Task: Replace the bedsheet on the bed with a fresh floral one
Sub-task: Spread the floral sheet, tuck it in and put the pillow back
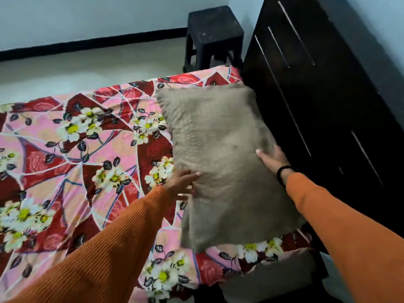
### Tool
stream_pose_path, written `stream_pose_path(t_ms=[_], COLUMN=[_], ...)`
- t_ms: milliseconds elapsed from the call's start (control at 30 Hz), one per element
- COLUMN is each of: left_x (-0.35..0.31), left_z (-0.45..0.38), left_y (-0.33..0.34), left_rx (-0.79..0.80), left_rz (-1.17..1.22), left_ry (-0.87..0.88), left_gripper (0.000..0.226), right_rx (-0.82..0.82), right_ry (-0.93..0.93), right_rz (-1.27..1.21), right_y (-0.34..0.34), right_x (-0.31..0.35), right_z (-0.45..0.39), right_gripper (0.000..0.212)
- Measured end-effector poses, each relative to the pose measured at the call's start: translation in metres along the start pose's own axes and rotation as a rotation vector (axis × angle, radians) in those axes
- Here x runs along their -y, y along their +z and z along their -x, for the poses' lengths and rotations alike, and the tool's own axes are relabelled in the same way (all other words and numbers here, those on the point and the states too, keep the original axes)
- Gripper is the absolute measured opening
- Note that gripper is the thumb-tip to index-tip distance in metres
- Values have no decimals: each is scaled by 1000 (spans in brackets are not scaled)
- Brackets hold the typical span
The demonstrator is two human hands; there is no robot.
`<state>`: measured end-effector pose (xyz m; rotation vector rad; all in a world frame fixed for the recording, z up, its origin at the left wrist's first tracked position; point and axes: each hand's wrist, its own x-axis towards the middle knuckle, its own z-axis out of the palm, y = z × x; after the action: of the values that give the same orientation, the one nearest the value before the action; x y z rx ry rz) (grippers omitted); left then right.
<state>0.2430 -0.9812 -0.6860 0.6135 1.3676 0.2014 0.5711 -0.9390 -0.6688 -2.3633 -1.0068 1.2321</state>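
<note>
The floral bedsheet [72, 162] lies spread flat over the bed, its long axis running from the headboard [323, 119] toward the foot. A grey-brown pillow [218, 162] lies lengthwise along the headboard edge. The left hand [183, 185] touches the pillow's inner side with fingers extended and spread; the right hand [272, 158] rests flat on its headboard side, gripping nothing. Shoving the pillow could drag the sheet into wrinkles or pull its near edge untucked.
</note>
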Motion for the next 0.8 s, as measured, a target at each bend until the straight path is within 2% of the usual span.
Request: stream_pose_path(t_ms=[67,133,300,367,467,500,600,700,800], left_x=[7,8,10,22,62,78,130,175,218], left_z=[16,40,125,159,213,228,275,320,360], left_y=[1,-2,-32,-49,-91,-106,-160,-216,-283], left_rx=[-59,-121,-311,-359,-420,-450,-536,-612,-662], left_rz=[-43,-113,-357,-465,-398,-344,-189,-116,-90], left_ry=[42,98,299,401,453,456,430,433,415], left_gripper=[45,59,58,44,43,45,40,31,32], right_rx=[-46,-92,-11,35,165,215,307,298,360], right_ry=[-29,-104,-96,-86,-107,-122,-127,-210,-251], right_rz=[105,127,-182,-230,-237,-228,-193,-120,-108], right_y=[11,25,59,78,119,134,181,234,301], right_x=[-9,-4,37,51,59,58,77,105,134], right_z=[16,42,132,171,224,236,292,353,411], right_gripper=[88,84,65,68,88,88,70,46,44])
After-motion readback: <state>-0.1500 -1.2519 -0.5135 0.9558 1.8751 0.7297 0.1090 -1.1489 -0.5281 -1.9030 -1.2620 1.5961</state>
